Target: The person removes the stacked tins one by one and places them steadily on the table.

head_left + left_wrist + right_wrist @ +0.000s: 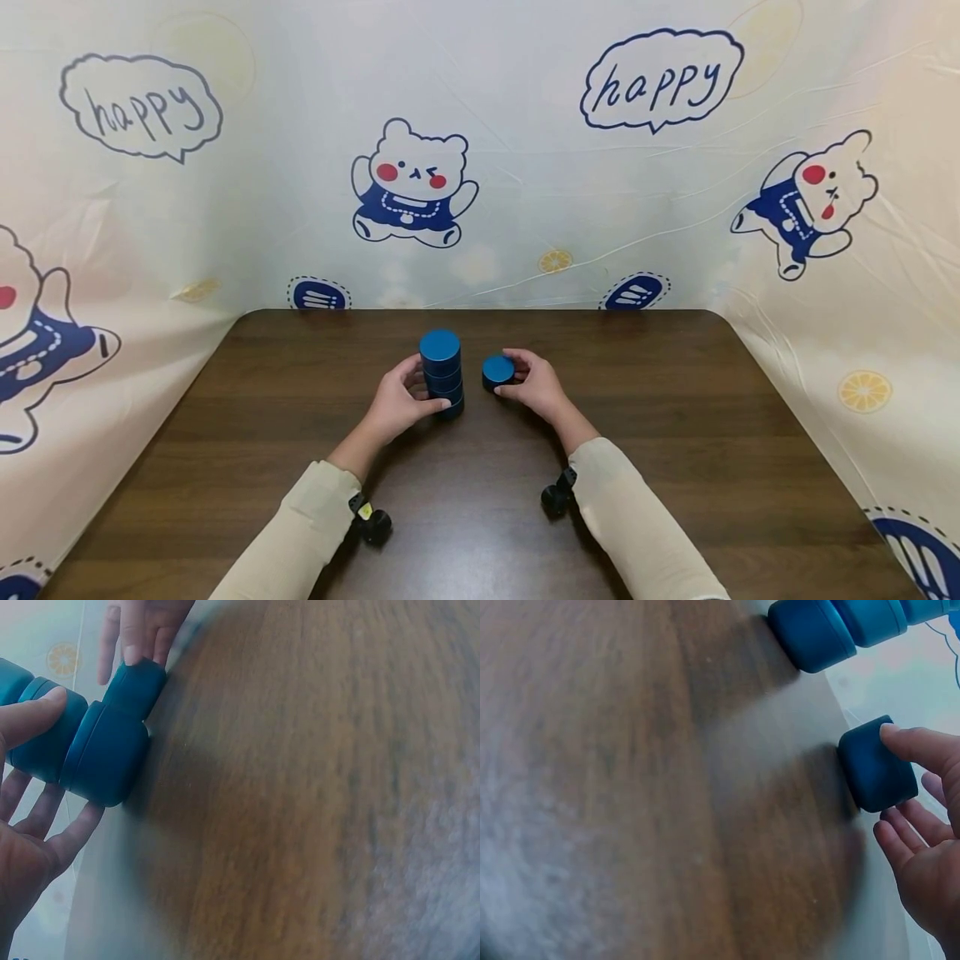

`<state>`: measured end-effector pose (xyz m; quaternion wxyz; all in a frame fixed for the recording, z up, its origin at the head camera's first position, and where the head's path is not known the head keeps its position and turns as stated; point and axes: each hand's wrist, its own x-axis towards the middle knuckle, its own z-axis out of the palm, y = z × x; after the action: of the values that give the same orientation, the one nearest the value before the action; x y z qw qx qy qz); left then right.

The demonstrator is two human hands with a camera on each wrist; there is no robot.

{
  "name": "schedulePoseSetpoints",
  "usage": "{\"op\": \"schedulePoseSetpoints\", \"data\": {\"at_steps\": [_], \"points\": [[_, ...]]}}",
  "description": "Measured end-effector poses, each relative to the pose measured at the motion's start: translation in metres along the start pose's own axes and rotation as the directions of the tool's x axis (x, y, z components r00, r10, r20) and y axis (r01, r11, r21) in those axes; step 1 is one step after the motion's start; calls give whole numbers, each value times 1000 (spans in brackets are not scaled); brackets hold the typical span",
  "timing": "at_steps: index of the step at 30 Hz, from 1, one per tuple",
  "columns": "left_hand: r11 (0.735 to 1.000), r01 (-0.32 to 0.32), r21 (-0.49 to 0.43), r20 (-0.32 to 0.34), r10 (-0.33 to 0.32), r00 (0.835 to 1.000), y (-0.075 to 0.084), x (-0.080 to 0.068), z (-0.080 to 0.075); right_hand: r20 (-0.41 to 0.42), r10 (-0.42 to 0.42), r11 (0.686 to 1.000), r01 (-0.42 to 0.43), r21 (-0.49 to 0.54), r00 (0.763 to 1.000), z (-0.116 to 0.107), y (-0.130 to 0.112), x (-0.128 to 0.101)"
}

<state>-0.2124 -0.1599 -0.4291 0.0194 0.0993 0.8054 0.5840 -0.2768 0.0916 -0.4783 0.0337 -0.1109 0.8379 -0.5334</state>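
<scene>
Several short blue cylinders with rounded edges stand in an upright stack [441, 367] near the middle of the table. My left hand [397, 400] holds this stack from the left, its thumb across the near side and its fingers behind. In the left wrist view the thumb rests on a cylinder [52, 742] above the lowest one [109, 761]. A single blue cylinder [498, 372] stands on the table just right of the stack, apart from it. My right hand [536, 385] pinches it between thumb and fingers, from the right side.
The brown wooden table [480, 517] ends at a straight back edge just beyond the stack. A pale cloth [517, 192] printed with cartoon bears hangs behind and at both sides. A black wrist camera [375, 527] sits at the left cuff and another camera [555, 500] at the right.
</scene>
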Motion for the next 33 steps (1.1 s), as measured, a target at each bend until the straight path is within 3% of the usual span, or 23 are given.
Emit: {"op": "schedulePoseSetpoints", "data": {"at_steps": [18, 25, 33], "points": [[1000, -12, 4, -1, 12, 1000, -1, -1, 1, -33, -19, 996, 22, 83, 999, -10, -19, -3], [1000, -11, -8, -21, 11, 1000, -32, 11, 2, -27, -66, 991, 69, 111, 997, -7, -35, -7], [999, -51, 1, -35, 51, 998, -38, 13, 2, 15, -158, 978, 154, 142, 987, -1, -52, -9]]}}
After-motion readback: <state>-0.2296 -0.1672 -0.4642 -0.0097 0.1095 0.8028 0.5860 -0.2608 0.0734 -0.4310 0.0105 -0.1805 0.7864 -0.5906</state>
